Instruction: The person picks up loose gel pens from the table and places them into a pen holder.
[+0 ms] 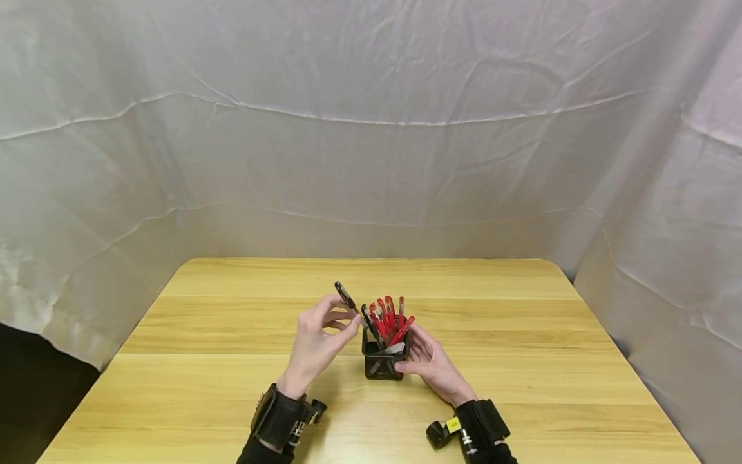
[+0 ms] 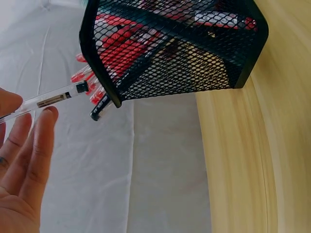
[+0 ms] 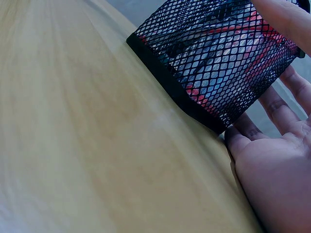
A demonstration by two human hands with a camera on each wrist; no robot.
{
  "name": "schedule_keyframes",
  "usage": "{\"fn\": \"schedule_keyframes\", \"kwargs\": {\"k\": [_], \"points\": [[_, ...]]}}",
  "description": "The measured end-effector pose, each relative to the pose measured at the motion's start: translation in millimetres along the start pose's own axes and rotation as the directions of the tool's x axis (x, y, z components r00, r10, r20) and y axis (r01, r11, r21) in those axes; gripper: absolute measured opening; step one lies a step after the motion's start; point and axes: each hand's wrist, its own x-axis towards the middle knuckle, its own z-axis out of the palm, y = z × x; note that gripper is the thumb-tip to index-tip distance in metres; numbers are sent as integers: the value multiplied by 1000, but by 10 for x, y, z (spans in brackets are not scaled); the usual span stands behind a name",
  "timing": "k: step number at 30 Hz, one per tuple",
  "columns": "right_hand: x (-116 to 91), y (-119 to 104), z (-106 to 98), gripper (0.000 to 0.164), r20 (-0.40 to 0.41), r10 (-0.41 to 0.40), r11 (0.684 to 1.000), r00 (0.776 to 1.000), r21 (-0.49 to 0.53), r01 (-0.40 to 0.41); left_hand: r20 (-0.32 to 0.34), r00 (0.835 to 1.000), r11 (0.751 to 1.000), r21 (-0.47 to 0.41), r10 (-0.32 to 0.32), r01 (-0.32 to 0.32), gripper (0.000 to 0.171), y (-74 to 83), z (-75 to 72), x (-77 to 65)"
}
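Note:
My left hand (image 1: 319, 341) pinches a black gel pen (image 1: 344, 295) between thumb and fingers, up and to the left of the pen holder. In the left wrist view the pen's clear barrel (image 2: 73, 92) points at the holder's rim and stands apart from the base. A black mesh pen holder (image 1: 384, 368) stands upright on the table, with several red pens (image 1: 390, 312) and a black pen (image 1: 371, 322) leaning in it. My right hand (image 1: 437, 370) grips the holder's right side, thumb at the front and fingers behind.
The wooden table (image 1: 203, 367) reaches back to a grey-white cloth (image 1: 371, 167) that hangs behind and at both sides. Each wrist wears a black strap with a small camera. A dark area lies beyond the table's left edge.

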Motion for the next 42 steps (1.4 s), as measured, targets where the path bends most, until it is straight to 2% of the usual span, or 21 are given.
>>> {"fn": "schedule_keyframes", "kwargs": {"k": [7,15,18,20,23,26,28,31,36,39,42], "points": [[-3,-4,4,106,0,8,1000,1000,-4,-8,53,998,995,92,-37,32,24,12,49,-7],[8,-4,11,104,7,-15,1000,1000,5,15,105,994,976,219,-25,1,26,24,83,-33],[6,-12,19,105,3,-10,1000,1000,8,10,127,990,961,275,-61,24,26,50,81,-32],[6,-16,23,106,1,-5,1000,1000,7,5,143,983,951,300,-116,68,24,70,76,-28],[-1,-23,29,106,-2,6,1000,1000,-7,-6,170,952,927,322,-255,191,21,101,44,-20],[-1,-23,32,105,-8,18,1000,1000,-24,-18,176,903,888,327,-392,322,29,102,-5,-13],[0,-23,34,105,-10,23,999,1000,-33,-24,167,875,863,326,-454,385,37,85,-41,-8],[0,-26,37,105,-10,27,999,1000,-31,-27,138,858,844,313,-495,436,42,52,-88,-5],[-10,-49,39,106,10,31,999,999,-33,-30,111,840,816,334,-532,472,39,-26,-162,-23],[-30,-82,17,108,68,15,1000,998,-23,-14,102,827,786,392,-553,478,36,-91,-203,-48],[-50,-118,-26,103,140,-45,999,989,22,42,101,811,755,445,-576,481,35,-153,-240,-73]]}}
